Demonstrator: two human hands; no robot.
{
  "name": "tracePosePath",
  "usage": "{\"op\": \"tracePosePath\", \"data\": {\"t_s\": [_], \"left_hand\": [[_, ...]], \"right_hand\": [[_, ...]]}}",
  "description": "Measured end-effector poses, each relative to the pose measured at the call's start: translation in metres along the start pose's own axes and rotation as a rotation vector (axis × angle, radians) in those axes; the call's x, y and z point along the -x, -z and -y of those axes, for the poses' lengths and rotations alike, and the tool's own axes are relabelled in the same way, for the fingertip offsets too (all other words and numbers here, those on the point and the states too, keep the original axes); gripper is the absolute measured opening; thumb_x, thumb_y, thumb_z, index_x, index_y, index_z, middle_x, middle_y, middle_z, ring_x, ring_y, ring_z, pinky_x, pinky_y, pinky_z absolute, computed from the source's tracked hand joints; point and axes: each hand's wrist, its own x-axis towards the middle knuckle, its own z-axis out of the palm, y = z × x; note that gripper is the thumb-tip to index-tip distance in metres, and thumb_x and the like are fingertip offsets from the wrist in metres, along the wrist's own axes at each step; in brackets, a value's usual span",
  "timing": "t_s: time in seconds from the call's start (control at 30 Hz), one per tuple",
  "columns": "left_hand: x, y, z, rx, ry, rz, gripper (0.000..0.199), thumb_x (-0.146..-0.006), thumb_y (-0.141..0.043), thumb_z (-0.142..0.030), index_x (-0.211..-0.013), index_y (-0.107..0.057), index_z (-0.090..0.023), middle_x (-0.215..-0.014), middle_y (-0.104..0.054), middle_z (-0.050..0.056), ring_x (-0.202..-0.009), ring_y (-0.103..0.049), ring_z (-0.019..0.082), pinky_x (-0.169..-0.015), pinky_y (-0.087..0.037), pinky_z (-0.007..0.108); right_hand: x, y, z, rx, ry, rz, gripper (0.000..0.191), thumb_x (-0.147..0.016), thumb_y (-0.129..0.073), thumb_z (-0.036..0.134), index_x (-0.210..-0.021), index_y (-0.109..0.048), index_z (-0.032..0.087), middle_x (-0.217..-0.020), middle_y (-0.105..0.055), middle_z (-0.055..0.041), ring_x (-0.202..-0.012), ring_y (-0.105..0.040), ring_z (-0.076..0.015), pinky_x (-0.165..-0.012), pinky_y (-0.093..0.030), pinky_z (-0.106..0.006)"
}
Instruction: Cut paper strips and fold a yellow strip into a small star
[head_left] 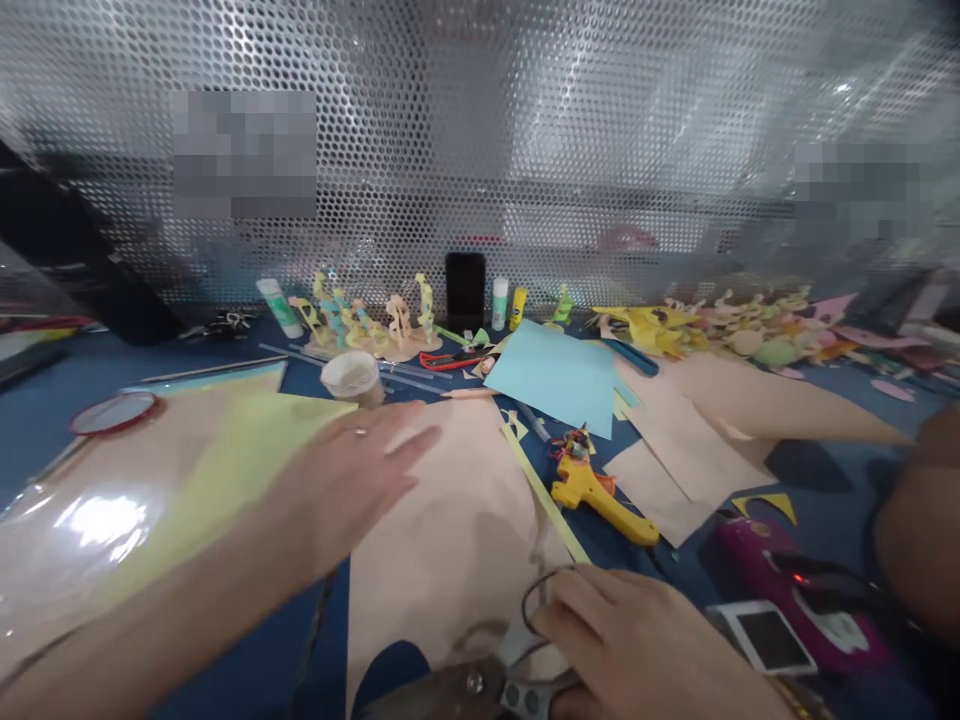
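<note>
My left hand [360, 475] is stretched out with its fingers apart, over the left part of a pale peach paper sheet [465, 520]. Nothing is held in it. Near the front edge, my right hand [626, 635] has its fingers at the handle loops of a pair of scissors [474, 682], whose blades point left across the sheet. A rounded cut-out opens the sheet's lower edge, and blue tabletop shows through. Along the sheet's right side lies a narrow yellow paper strip [547, 495].
A yellow glue gun [600, 500] and a blue paper [559, 375] lie right of the sheet. Behind stand a white cup [352, 378], a dark phone [465, 290] and small paper figures [397, 325]. A purple power strip [772, 570] sits at right, near another person's arm [922, 530].
</note>
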Motion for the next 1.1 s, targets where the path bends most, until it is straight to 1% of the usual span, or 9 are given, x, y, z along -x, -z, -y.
{"op": "tracePosePath", "data": {"t_s": [0.1,0.17,0.33,0.43,0.5,0.77,0.93,1.0,1.1], "left_hand": [[-0.041,-0.021,-0.026,0.199,-0.230,0.059,0.035,-0.092,-0.046,-0.018,-0.127,-0.053,-0.021,-0.134,-0.055,0.012,-0.122,-0.049,0.030,-0.098,-0.037,0.045],[-0.063,-0.037,-0.034,0.253,-0.317,0.083,0.035,-0.092,-0.046,-0.017,-0.126,-0.053,-0.022,-0.131,-0.058,0.009,-0.116,-0.055,0.025,-0.093,-0.043,0.037],[-0.094,-0.064,-0.047,0.342,-0.471,0.086,0.026,-0.087,-0.057,-0.026,-0.111,-0.065,-0.023,-0.123,-0.063,0.008,-0.112,-0.057,0.024,-0.090,-0.044,0.032],[-0.098,-0.065,-0.053,0.395,-0.503,0.092,0.015,-0.086,-0.058,-0.025,-0.096,-0.069,-0.024,-0.114,-0.068,0.005,-0.104,-0.061,0.021,-0.088,-0.043,0.029],[-0.098,-0.062,-0.055,0.427,-0.500,0.105,0.012,-0.086,-0.058,-0.023,-0.090,-0.069,-0.024,-0.108,-0.069,0.005,-0.100,-0.061,0.020,-0.087,-0.041,0.029],[-0.077,-0.032,-0.038,0.542,-0.323,0.176,0.013,-0.088,-0.056,-0.023,-0.085,-0.068,-0.021,-0.087,-0.073,0.000,-0.084,-0.063,0.018,-0.082,-0.038,0.029],[-0.053,-0.001,-0.023,0.614,-0.162,0.265,0.017,-0.089,-0.053,-0.028,-0.086,-0.069,-0.022,-0.085,-0.073,-0.001,-0.075,-0.064,0.015,-0.065,-0.041,0.022],[-0.046,0.011,-0.020,0.631,-0.112,0.296,0.018,-0.089,-0.053,-0.029,-0.087,-0.070,-0.023,-0.085,-0.072,-0.003,-0.074,-0.064,0.014,-0.062,-0.041,0.021],[-0.043,0.027,-0.017,0.657,-0.015,0.358,0.019,-0.089,-0.053,-0.030,-0.085,-0.070,-0.024,-0.085,-0.071,-0.005,-0.074,-0.063,0.013,-0.062,-0.041,0.021]], "right_hand": [[0.018,0.032,-0.020,0.038,-0.190,0.111,0.029,-0.062,-0.081,0.029,-0.083,-0.061,0.024,-0.077,-0.064,0.0040,-0.064,-0.064,-0.0175,-0.052,-0.048,-0.028],[0.035,0.046,-0.038,0.094,-0.276,0.080,0.029,-0.070,-0.074,0.028,-0.095,-0.061,0.026,-0.085,-0.066,0.0019,-0.064,-0.065,-0.0190,-0.052,-0.048,-0.029],[0.058,0.044,-0.081,0.249,-0.541,0.009,0.022,-0.091,-0.046,0.036,-0.099,-0.061,0.023,-0.090,-0.065,-0.0049,-0.073,-0.066,-0.0210,-0.058,-0.048,-0.030],[0.046,0.038,-0.096,0.386,-0.460,0.160,0.026,-0.090,-0.043,0.021,-0.095,-0.068,0.022,-0.097,-0.065,-0.0111,-0.091,-0.062,-0.0303,-0.068,-0.047,-0.038],[0.033,0.035,-0.102,0.387,-0.504,0.289,0.027,-0.088,-0.044,0.015,-0.094,-0.070,0.021,-0.094,-0.065,-0.0127,-0.092,-0.061,-0.0311,-0.071,-0.045,-0.038],[0.005,-0.002,-0.129,0.350,-0.803,0.237,0.031,-0.093,-0.042,0.033,-0.091,-0.062,0.009,-0.088,-0.062,-0.0155,-0.069,-0.065,-0.0268,-0.053,-0.041,-0.031],[-0.001,0.002,-0.115,0.335,-0.759,0.202,0.029,-0.092,-0.045,0.033,-0.086,-0.063,0.011,-0.085,-0.062,-0.0147,-0.077,-0.065,-0.0297,-0.056,-0.046,-0.033],[-0.007,0.014,-0.096,0.322,-0.686,0.140,0.028,-0.095,-0.038,0.026,-0.108,-0.060,0.014,-0.102,-0.061,-0.0147,-0.097,-0.061,-0.0296,-0.067,-0.049,-0.036],[-0.016,0.025,-0.067,-0.080,-0.257,-0.007,0.037,-0.093,-0.042,0.015,-0.126,-0.050,0.030,-0.118,-0.057,-0.0041,-0.105,-0.057,-0.0150,-0.085,-0.048,-0.027]]}}
